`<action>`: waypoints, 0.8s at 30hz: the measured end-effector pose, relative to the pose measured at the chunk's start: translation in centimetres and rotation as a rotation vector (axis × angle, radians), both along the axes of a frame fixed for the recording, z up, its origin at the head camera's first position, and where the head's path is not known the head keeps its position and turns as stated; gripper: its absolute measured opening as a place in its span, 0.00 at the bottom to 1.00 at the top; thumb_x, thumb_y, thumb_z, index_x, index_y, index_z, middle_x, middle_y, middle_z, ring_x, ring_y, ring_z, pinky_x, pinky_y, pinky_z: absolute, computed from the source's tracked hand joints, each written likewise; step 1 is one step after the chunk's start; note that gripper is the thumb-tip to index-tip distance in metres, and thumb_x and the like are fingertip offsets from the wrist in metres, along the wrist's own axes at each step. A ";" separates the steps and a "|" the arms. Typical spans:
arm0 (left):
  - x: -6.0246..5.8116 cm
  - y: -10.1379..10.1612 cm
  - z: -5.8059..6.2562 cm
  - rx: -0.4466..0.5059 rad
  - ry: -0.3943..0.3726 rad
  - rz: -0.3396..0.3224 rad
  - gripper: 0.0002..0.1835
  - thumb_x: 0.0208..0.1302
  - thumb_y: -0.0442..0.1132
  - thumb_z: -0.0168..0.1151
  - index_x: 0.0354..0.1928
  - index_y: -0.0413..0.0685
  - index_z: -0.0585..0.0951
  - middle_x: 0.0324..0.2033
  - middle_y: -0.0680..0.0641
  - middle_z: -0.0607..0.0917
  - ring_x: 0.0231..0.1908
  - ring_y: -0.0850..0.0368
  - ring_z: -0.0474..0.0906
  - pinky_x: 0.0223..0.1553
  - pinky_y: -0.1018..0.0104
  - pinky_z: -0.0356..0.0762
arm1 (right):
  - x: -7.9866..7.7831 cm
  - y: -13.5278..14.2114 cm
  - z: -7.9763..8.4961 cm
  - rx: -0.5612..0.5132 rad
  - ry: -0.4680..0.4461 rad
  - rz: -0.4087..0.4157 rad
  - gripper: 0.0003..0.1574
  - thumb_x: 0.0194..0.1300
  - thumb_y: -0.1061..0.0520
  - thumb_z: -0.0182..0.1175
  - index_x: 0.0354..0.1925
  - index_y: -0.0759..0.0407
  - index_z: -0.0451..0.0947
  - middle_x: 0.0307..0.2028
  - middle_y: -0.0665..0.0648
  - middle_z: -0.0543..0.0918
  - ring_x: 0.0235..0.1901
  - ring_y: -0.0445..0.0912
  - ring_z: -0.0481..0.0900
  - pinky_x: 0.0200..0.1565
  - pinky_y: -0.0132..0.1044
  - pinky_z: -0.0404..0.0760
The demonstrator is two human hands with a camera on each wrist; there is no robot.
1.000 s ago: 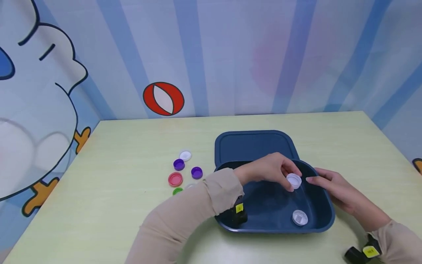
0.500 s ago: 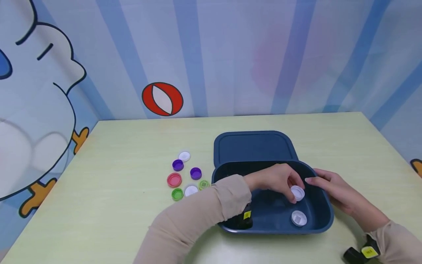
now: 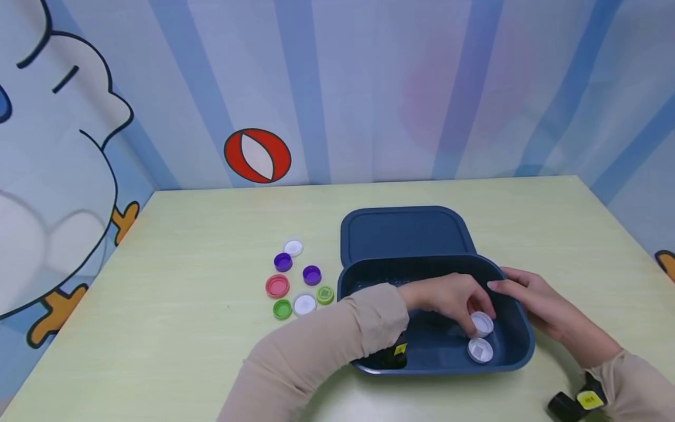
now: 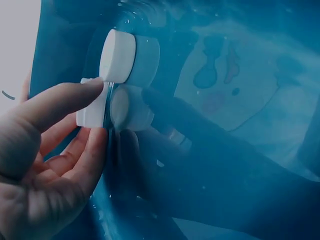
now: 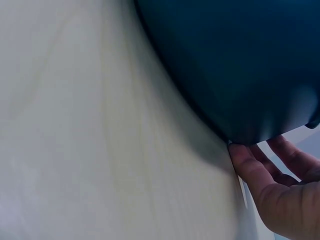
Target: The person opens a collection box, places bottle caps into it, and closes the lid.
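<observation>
My left hand (image 3: 454, 296) reaches into a dark blue plastic box (image 3: 437, 346) and pinches a white bottle cap (image 3: 483, 324) between thumb and fingers. In the left wrist view this held cap (image 4: 93, 110) is close against the box's glossy floor. Right beside it a second white cap (image 3: 480, 351) lies on the floor near the right end. My right hand (image 3: 540, 310) holds the box's right back corner, thumb over the rim and fingers outside. The right wrist view shows its fingertips against the box's outer wall (image 5: 250, 65).
Left of the box lie several loose caps on the pale wooden table (image 3: 184, 328): purple (image 3: 312, 275), red (image 3: 277, 286), green (image 3: 282, 309), light green (image 3: 324, 295) and white (image 3: 304, 305). A flat blue lid (image 3: 406, 234) lies behind the box.
My left hand has lowered the white cap toward the box floor, down and slightly right, beside the other cap. My right hand has stayed at the corner.
</observation>
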State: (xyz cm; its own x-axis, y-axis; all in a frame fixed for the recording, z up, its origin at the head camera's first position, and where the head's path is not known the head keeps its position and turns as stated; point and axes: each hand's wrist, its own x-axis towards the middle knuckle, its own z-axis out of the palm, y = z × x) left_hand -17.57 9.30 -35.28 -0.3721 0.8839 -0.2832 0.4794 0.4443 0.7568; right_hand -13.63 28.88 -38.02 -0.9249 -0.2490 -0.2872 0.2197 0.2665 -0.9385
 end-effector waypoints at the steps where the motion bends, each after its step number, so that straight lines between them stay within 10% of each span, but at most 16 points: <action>1: 0.0 0.0 0.0 0.003 -0.005 -0.009 0.21 0.51 0.30 0.69 0.51 0.41 0.80 0.39 0.54 0.82 0.36 0.67 0.74 0.38 0.84 0.70 | 0.0 0.0 0.0 0.000 0.003 -0.002 0.39 0.70 0.50 0.47 0.66 0.75 0.50 0.52 0.54 0.74 0.42 0.39 0.75 0.44 0.34 0.79; 24: -0.1 0.2 0.8 0.033 -0.018 -0.062 0.23 0.51 0.28 0.68 0.52 0.39 0.79 0.38 0.51 0.81 0.35 0.66 0.74 0.39 0.84 0.71 | 0.0 0.0 0.1 -0.028 0.001 -0.014 0.36 0.70 0.52 0.48 0.65 0.76 0.53 0.43 0.47 0.77 0.40 0.40 0.75 0.43 0.33 0.78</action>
State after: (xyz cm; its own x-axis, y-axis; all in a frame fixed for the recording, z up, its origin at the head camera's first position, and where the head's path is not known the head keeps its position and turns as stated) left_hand -17.66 9.51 -34.46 -0.3115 0.9140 -0.2600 0.4913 0.3891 0.7792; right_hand -13.62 28.85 -37.93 -0.9286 -0.2444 -0.2794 0.2223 0.2366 -0.9458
